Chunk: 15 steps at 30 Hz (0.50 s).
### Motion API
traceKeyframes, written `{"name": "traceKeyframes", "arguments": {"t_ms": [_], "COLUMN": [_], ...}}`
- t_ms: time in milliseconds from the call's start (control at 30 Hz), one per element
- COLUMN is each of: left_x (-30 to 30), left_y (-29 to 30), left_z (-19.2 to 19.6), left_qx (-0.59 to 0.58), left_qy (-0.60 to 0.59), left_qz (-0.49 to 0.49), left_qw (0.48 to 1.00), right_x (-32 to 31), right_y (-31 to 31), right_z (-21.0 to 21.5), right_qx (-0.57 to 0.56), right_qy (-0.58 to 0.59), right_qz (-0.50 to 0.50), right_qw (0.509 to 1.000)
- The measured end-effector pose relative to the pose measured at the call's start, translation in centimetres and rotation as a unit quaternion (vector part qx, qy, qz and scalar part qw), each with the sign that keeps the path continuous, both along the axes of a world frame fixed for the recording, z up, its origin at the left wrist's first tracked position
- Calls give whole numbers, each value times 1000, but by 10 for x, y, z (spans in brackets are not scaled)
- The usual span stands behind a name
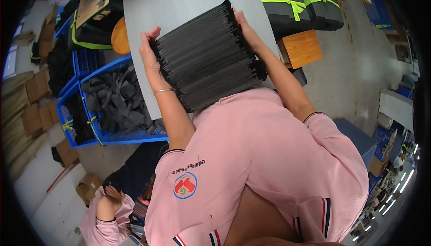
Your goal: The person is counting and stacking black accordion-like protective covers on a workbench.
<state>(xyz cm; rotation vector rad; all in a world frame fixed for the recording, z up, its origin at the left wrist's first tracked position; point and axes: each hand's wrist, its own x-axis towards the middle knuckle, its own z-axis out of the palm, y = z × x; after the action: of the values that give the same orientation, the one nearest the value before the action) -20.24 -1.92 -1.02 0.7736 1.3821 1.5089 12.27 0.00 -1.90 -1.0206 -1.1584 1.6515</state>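
Observation:
A thick stack of thin black sheets [204, 50] lies between my two hands over the pale grey tabletop [148, 10], its near end close against my pink shirt. The many layered edges face up, with ragged ends on both sides. My left hand [150, 50] presses the stack's left end, fingers along its far corner. At the right end my right hand [247, 30] is pressed against it, its fingers partly hidden behind the sheets. What the sheets are made of I cannot tell.
Left of the table stands a blue plastic crate [101, 131] holding dark grey cut pieces. A round wooden stool [120, 37] and a square wooden stool [301, 48] flank the table. Black bundles [287, 14] tied with yellow-green strips lie at the far right. Another person [107, 214] is at lower left.

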Motion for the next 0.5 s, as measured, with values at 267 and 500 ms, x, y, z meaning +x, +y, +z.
{"name": "traceKeyframes", "arguments": {"t_ms": [267,500], "left_x": [-2,3], "left_y": [-4,-8], "left_z": [3,4], "left_qx": [-4,9], "left_qy": [-14,-7], "left_qz": [15,23], "left_qw": [1000,1000], "right_x": [2,-9], "right_y": [13,35], "right_z": [-20,-14], "right_qx": [13,49], "right_qy": [-1,-36], "right_qz": [-60,-132], "right_qw": [998,989]}}
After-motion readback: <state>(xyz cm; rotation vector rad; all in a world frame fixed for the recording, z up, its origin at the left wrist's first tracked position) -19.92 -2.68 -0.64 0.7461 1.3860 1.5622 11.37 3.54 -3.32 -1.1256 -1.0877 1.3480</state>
